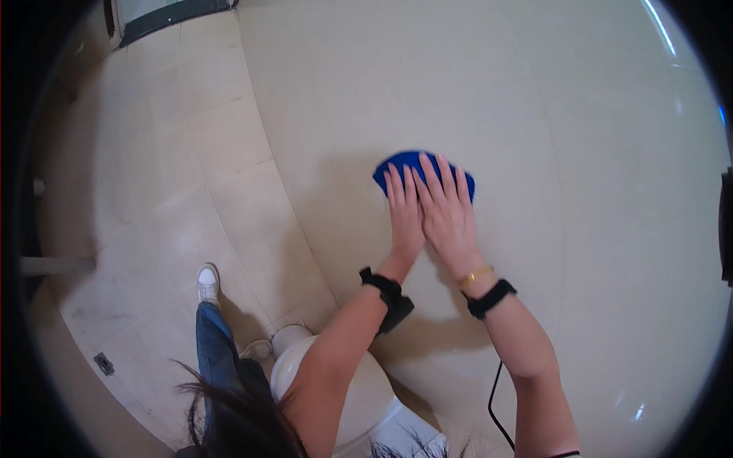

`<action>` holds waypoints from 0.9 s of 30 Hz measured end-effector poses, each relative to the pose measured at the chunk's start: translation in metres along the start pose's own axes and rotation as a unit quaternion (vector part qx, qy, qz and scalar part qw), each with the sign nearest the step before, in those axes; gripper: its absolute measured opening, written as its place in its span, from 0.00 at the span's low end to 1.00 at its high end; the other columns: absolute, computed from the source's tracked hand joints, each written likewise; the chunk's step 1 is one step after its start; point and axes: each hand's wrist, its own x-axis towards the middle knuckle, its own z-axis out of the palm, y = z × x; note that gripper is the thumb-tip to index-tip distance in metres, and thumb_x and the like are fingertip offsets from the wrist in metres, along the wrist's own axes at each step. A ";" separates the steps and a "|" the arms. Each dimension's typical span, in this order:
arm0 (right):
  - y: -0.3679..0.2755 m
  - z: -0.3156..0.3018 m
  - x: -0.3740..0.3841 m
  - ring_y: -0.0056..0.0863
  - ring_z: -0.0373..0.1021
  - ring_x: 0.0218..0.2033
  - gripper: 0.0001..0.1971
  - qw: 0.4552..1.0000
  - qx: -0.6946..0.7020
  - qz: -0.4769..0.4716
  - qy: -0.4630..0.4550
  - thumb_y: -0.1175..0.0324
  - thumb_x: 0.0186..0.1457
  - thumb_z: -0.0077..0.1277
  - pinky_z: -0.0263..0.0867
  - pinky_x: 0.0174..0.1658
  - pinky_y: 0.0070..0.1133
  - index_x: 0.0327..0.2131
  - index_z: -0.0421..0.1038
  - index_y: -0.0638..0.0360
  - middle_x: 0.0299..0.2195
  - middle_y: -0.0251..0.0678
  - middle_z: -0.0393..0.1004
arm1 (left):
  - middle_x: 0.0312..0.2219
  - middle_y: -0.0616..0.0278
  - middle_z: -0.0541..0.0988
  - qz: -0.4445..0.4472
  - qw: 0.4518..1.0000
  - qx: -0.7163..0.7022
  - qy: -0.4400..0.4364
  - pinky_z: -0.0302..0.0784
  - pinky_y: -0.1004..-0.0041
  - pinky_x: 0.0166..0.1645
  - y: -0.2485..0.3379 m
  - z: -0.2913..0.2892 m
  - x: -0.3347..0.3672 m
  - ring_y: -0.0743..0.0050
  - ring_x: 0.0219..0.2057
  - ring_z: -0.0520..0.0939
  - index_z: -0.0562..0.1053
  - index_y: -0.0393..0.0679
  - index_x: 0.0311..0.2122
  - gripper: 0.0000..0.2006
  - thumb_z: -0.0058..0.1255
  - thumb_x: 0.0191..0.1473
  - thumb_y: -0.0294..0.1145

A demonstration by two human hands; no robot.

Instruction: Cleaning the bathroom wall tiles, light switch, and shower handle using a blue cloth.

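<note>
A blue cloth (405, 157) is pressed flat to a pale, glossy wall (580, 137). My left hand (405, 210) lies on its left part, fingers stretched upward. Beside it, my right hand (449, 217) rests on the right part with its fingers spread a little. The two hands touch or nearly touch along their inner edges. Most of the cloth's lower part is hidden beneath them. Both wrists wear black straps, and a gold-coloured bracelet (476, 276) circles the right one.
A white toilet (370, 389) stands below my forearms, against the wall. Beige floor tiles (160, 198) stretch along the left, with a small drain (104, 364) at lower left. My white shoe (207, 284) is on them. A black cable (496, 408) hangs by my right arm.
</note>
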 end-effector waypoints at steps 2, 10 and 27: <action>-0.005 0.008 -0.009 0.33 0.43 0.59 0.22 1.000 0.008 0.017 0.019 0.68 0.48 0.38 0.38 0.59 0.32 0.50 0.61 0.56 0.56 0.35 0.52 | 0.58 0.45 0.38 -0.020 1.000 0.009 0.014 0.37 0.57 0.60 -0.009 0.011 -0.009 0.45 0.59 0.39 0.43 0.40 0.59 0.29 0.33 0.55 0.38; -0.007 0.029 -0.011 0.34 0.43 0.59 0.23 0.999 -0.017 0.007 -0.026 0.66 0.51 0.35 0.36 0.59 0.31 0.52 0.57 0.54 0.56 0.36 0.50 | 0.58 0.40 0.37 -0.007 0.999 0.036 0.011 0.36 0.57 0.60 -0.031 0.027 -0.023 0.43 0.59 0.39 0.41 0.34 0.58 0.32 0.35 0.53 0.40; -0.047 0.086 -0.070 0.35 0.43 0.59 0.22 0.992 -0.043 -0.061 -0.099 0.66 0.50 0.35 0.35 0.60 0.32 0.51 0.58 0.57 0.56 0.38 0.51 | 0.58 0.42 0.36 -0.133 0.986 -0.010 -0.102 0.32 0.60 0.61 -0.069 0.023 -0.100 0.47 0.60 0.36 0.38 0.32 0.57 0.31 0.32 0.55 0.38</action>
